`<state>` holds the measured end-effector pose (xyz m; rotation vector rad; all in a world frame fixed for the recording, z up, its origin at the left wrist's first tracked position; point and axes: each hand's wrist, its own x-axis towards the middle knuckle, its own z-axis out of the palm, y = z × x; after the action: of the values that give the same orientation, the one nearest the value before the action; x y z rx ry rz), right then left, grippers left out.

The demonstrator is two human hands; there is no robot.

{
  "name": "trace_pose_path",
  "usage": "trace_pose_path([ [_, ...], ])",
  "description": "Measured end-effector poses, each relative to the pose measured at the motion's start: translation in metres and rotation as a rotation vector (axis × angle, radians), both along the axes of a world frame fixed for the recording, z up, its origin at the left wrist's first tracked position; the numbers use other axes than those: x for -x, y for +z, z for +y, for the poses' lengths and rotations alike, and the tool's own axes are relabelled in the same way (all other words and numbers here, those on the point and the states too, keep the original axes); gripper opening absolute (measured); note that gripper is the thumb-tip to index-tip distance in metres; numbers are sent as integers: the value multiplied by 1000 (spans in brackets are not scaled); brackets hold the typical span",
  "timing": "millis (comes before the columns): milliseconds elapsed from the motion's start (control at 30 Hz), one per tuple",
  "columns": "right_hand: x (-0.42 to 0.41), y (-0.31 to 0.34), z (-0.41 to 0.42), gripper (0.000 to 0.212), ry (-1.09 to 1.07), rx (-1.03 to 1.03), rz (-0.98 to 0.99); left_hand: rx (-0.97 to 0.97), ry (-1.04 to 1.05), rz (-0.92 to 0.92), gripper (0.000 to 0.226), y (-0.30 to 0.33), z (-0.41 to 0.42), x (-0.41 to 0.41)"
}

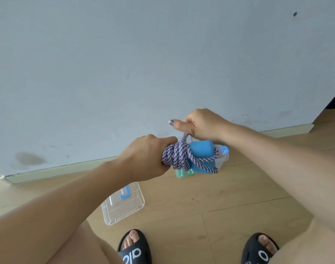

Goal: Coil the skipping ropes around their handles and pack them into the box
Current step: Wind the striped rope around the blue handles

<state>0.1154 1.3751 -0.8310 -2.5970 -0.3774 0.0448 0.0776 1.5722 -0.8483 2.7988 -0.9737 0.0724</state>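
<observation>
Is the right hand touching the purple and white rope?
Touching. In the head view the right hand pinches a strand of the purple and white rope that rises from the coil; no gap shows.

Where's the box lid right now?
In the head view, the clear lid with a blue handle lies flat on the wooden floor, lower left of the hands, just ahead of the person's left sandal.

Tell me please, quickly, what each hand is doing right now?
Left hand: closed, gripping the coiled rope bundle.
Right hand: closed, pinching the rope's free end, thumb out.
</observation>
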Motion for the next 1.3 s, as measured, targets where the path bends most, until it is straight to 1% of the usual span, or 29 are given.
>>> trace_pose_path([
  [67,-1,-13,-7,58,-39,-133,120,183,44,40,12,6,3,1],
  [133,-1,-23,-12,40,-98,-153,212,350,137,71,30,10,5,-2],
  [167,0,-28,-12,30,-127,-166,245,399,189,96,34,11,5,-4],
  [200,4,-31,-10,26,-132,-169,263,420,240,131,34,11,5,-7],
  [233,9,-34,-6,29,-121,-199,275,426,292,167,31,9,4,-10],
  [300,21,-37,0,45,-100,-245,287,439,406,259,22,4,6,-19],
  [367,34,-34,1,51,-101,-196,265,506,528,338,12,0,13,-30],
  [400,40,-29,-1,51,-100,-177,258,540,578,355,12,-1,17,-34],
  [433,47,-23,0,51,-100,-180,252,530,603,347,11,-2,21,-36],
  [500,61,-9,6,54,-47,-79,197,334,574,276,11,-8,28,-38],
  [567,71,4,16,54,54,147,-13,132,522,231,14,-13,30,-36],
  [633,72,15,21,56,126,281,-213,2,463,202,12,-17,31,-34],
  [733,58,30,19,61,121,308,-392,-129,320,143,12,-14,28,-28],
  [800,43,35,15,64,102,244,-417,-184,211,75,13,-8,21,-22],
  [900,18,28,9,65,60,189,-350,-241,64,-70,10,-2,9,-12],
  [967,8,16,5,65,50,136,-240,-198,-3,-142,12,-1,8,-11],
  [1033,4,3,0,64,33,28,-88,-129,-58,-173,12,-4,13,-13],
  [1067,4,-3,-3,63,24,-47,-10,-79,-67,-166,12,-5,16,-14],
  [1200,11,-21,2,57,-38,-420,247,119,35,-32,13,-5,18,-14],
  [1267,16,-23,6,47,-105,-560,341,196,70,33,8,-3,16,-12],
  [1300,18,-24,4,41,-110,-569,370,228,91,48,21,-1,14,-11],
])
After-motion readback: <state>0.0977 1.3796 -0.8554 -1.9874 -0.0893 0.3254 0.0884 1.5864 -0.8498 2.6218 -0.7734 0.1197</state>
